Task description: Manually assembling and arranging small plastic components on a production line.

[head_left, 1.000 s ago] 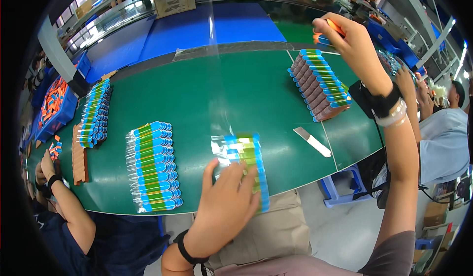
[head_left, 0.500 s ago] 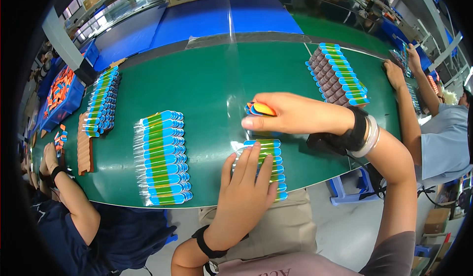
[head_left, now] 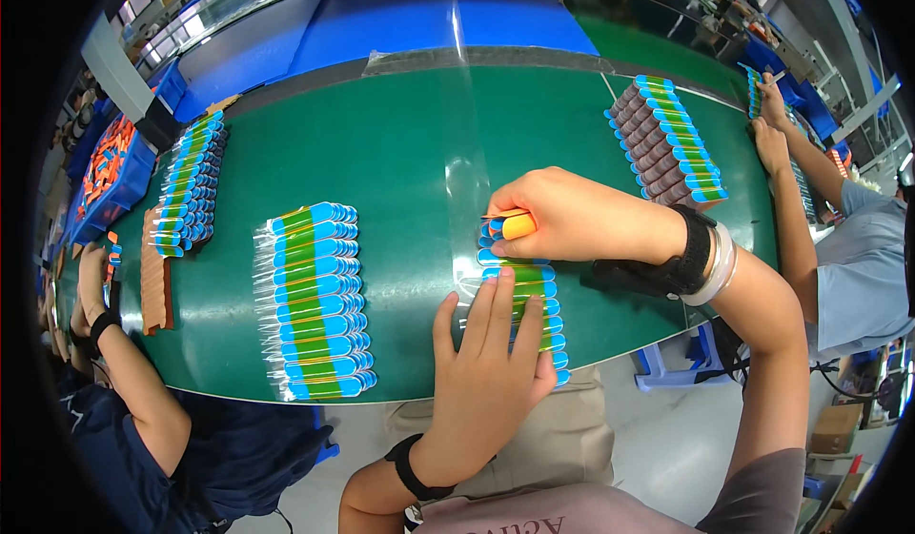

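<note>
A row of flat blue and green packs (head_left: 526,286) lies on the green conveyor belt (head_left: 400,153) near its front edge. My left hand (head_left: 486,362) lies flat on the near end of this row, fingers spread. My right hand (head_left: 562,215) is at the row's far end, closed on a small orange and yellow item (head_left: 515,224) that it holds down against the top pack. A black wrist strap and a pale bangle sit on my right wrist.
A longer row of the same packs (head_left: 315,301) lies to the left, another row (head_left: 191,186) farther left, and a brown and blue row (head_left: 667,139) at the back right. A person at the left (head_left: 105,315) and one at the right (head_left: 772,143) work at the belt. A blue bin of orange parts (head_left: 105,167) stands far left.
My right hand came down from high at the back right to the far end of the near row, carrying the orange item. My left hand stayed pressed on the row.
</note>
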The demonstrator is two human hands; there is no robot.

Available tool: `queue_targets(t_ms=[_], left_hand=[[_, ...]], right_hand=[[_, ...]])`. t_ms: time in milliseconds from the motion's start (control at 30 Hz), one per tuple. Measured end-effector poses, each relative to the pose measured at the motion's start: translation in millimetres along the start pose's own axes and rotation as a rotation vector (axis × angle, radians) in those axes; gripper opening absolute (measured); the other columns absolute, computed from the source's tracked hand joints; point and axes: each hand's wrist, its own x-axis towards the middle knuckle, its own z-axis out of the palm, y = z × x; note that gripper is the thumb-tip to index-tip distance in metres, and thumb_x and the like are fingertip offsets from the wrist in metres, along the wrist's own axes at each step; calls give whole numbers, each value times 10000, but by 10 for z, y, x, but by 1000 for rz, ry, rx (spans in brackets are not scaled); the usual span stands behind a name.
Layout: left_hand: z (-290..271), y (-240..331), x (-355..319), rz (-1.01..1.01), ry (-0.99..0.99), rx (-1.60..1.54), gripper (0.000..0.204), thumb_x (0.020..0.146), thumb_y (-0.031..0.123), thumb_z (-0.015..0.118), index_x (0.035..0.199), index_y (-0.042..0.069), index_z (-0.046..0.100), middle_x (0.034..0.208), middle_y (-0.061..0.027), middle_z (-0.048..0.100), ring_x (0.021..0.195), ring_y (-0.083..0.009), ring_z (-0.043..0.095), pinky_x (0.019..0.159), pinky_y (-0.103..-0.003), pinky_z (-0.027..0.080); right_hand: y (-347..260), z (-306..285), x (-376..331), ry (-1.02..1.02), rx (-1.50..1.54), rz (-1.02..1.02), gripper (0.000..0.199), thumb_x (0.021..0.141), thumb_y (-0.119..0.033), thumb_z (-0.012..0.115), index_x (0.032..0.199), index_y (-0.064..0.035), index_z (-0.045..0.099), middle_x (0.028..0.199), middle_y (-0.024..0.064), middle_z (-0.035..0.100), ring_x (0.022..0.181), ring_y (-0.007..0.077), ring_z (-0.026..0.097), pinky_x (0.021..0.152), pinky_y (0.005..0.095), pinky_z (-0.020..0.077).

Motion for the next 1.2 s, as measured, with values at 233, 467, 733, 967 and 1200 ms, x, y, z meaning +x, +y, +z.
queue_targets(t_ms=[233, 467, 733, 967, 1200], left_hand=[[-2, -3, -3, 6, 17, -8, 523, 759, 217, 683, 1229, 9, 588, 1381, -232, 486, 1270, -330, 480, 1050, -566, 326], [4, -3, 5, 20, 30, -14, 532, 749, 215, 693, 1227, 8, 586, 1384, -238, 481, 1259, -327, 489, 1025, -557, 336], [21, 9, -22, 17, 78, -11, 523, 743, 203, 700, 1219, 17, 592, 1383, -226, 488, 1248, -319, 499, 1012, -551, 343], [43, 15, -14, 22, 97, -46, 516, 740, 196, 704, 1213, 21, 595, 1372, -221, 495, 1244, -314, 497, 998, -542, 345], [10, 4, -19, 16, 83, -41, 514, 741, 198, 712, 1214, 29, 597, 1369, -218, 498, 1237, -314, 496, 984, -528, 349]], right_hand=[[-5, 77, -17, 73, -35, -8, 208, 832, -173, 707, 909, 11, 649, 798, 171, 662, 765, 350, 635, 698, 395, 498], [-26, -107, -7, 138, -13, 8, 194, 800, -131, 737, 927, -24, 636, 881, 108, 678, 831, 230, 650, 779, 319, 507], [-200, -924, 98, 146, 241, 103, 166, 862, -61, 596, 1004, -5, 662, 923, -13, 669, 867, 66, 603, 804, 241, 484], [194, -696, 425, 423, 183, 98, 197, 861, -77, 592, 1017, -3, 686, 879, 20, 678, 809, 85, 606, 729, 234, 475], [584, -302, 727, 460, -251, 10, 136, 751, 12, 615, 847, -28, 703, 860, 151, 701, 817, 318, 682, 753, 390, 534]])
